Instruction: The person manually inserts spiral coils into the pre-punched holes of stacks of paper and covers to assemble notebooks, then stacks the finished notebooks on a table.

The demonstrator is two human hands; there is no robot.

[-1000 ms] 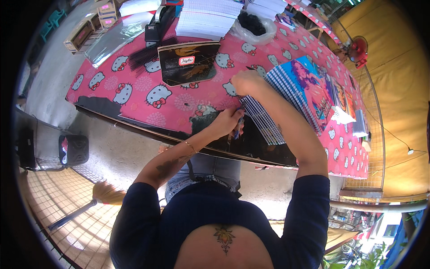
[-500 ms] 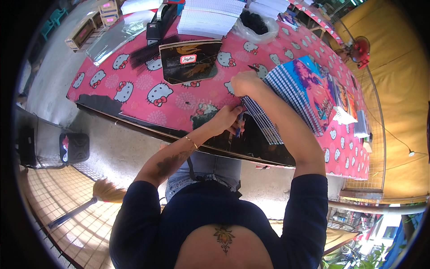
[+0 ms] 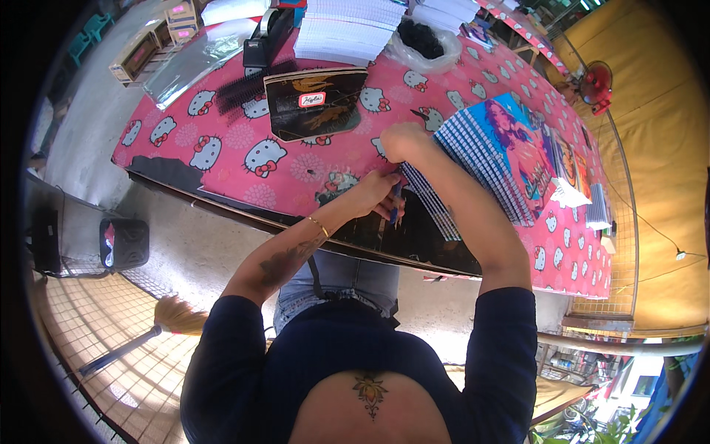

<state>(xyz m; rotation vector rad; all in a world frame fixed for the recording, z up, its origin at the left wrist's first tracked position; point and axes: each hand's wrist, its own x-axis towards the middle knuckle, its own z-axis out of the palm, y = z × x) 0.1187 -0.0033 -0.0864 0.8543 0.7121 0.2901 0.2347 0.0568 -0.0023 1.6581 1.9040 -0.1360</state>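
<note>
A fanned stack of spiral-bound notebooks (image 3: 512, 152) with bright blue and pink covers lies at the right of the table, its white-bound edges toward me. My left hand (image 3: 380, 194) is closed around a small blue tool (image 3: 397, 207) at the stack's near left corner; its exact kind is hidden by my fingers. Just beyond it, my right hand (image 3: 403, 140) is curled closed against the left end of the bindings, and what it grips cannot be seen. A thin dark pointed object (image 3: 419, 114) shows just past the right knuckles.
The pink patterned table (image 3: 214, 152) has torn covering at its front edge. On it are a black-covered notebook (image 3: 314, 105), a tape dispenser (image 3: 257, 50), a paper stack (image 3: 347, 33) and a plastic bag of black material (image 3: 423, 43). A red fan (image 3: 596, 85) stands right.
My right forearm has shifted slightly left. My left hand has turned a little with the blue tool still in it. Both hands stay at the notebooks' corner.
</note>
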